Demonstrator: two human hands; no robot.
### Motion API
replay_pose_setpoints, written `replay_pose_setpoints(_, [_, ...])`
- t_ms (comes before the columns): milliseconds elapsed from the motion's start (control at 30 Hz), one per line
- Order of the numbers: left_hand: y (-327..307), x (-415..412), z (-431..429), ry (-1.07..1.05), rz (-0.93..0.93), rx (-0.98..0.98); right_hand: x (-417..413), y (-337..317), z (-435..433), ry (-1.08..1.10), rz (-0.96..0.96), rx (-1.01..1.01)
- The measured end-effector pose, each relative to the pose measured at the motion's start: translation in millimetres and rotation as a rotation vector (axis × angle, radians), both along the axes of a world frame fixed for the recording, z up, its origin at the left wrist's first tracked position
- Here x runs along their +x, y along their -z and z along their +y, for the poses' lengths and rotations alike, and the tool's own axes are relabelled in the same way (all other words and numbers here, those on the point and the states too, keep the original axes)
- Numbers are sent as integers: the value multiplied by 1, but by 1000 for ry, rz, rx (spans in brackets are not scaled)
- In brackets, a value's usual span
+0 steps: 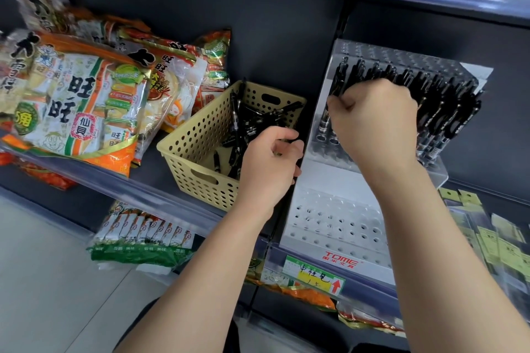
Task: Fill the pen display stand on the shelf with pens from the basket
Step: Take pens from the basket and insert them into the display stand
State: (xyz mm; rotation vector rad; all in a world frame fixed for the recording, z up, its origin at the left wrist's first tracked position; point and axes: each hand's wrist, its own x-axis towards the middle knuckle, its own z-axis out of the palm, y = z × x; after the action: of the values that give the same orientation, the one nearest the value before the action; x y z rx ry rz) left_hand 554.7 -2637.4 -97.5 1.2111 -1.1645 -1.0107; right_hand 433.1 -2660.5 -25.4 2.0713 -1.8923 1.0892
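Left hand (269, 160), right hand (375, 120) gripping pens (335, 86), TOME-logo pen stand (329, 221)

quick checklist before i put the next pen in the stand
1. Right hand pinches a pen at the upper tier's left end: ok.
2. That pen fully seated in its hole: cannot tell, the hand hides it.
3. Pen display stand has free holes on its lower tier: ok.
4. Basket holds pens: ok.
5. Left hand grips some of them at the basket's edge: ok.
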Motion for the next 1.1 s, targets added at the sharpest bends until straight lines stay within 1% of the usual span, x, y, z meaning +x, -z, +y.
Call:
replay_pose_setpoints(200, [-3,5,3,0,-46,-7,-7,15,1,-35,14,34])
replay_pose_setpoints(333, [-10,19,-3,-69,-49,21,-15,22,2,-109,-72,32])
replay_pose_setpoints(400, [-14,26,-13,-102,-110,27,-13,20,5,-139,-102,15])
replay_pose_setpoints(467, [-15,33,-33,-119,-211,42,-1,19,14,-207,-90,25])
replay_pose_setpoints(533, [-12,40,-59,-123,-344,81,17,26,23,-302,-19,45])
replay_pose_setpoints(600, [-9,44,-81,-98,-558,147,34,41,26,-380,64,71])
replay_pose_setpoints(700, [-6,48,-104,30,-933,298,47,64,24,-448,114,79])
replay_pose_setpoints(767, [-1,52,-113,116,-1086,399,51,74,22,-481,129,83])
replay_pose_setpoints(833, [5,54,-116,187,-1185,465,52,82,20,-514,129,83])
replay_pose_setpoints(967, [12,53,-122,274,-1220,578,49,87,17,-523,129,87])
replay_pose_setpoints(1100, [13,54,-131,259,-1139,598,49,89,16,-514,106,86])
